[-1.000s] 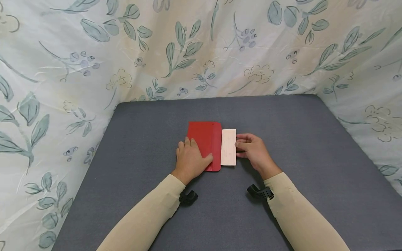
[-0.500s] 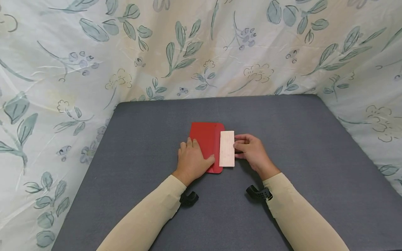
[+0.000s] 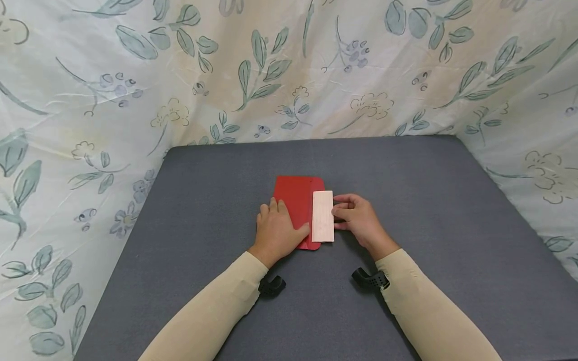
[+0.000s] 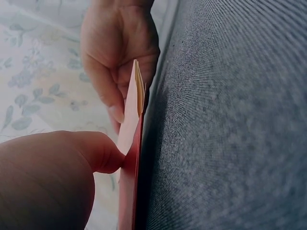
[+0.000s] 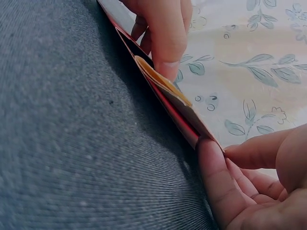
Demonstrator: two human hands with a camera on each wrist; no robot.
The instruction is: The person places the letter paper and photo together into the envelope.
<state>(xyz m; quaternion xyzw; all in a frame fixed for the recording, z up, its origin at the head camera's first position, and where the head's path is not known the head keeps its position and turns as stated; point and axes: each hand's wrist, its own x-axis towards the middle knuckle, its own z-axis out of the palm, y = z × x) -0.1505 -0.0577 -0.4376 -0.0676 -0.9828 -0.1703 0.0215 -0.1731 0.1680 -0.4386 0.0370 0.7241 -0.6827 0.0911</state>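
A red envelope (image 3: 294, 191) lies on the grey table in the head view. My left hand (image 3: 276, 231) rests on its lower left part, fingers fairly straight, the thumb pressing near the opening. A folded pale paper (image 3: 322, 218) overlaps the envelope's right edge; in the right wrist view its layers (image 5: 165, 84) show an orange-yellow inner side. My right hand (image 3: 363, 220) pinches the paper's right edge between thumb and fingers. From the left wrist view, the paper (image 4: 130, 115) stands just past my left thumb (image 4: 105, 152). Whether its left edge is inside the envelope I cannot tell.
A dark grey cloth-covered table (image 3: 217, 190) spreads around both hands. Behind it and at the sides hangs a floral curtain (image 3: 311, 75). Each wrist carries a black strap mount, the left one (image 3: 272, 286) and the right one (image 3: 370, 278).
My right hand has moved the folded paper left, from beside the envelope to over its right edge. The envelope and my left hand have shifted slightly right.
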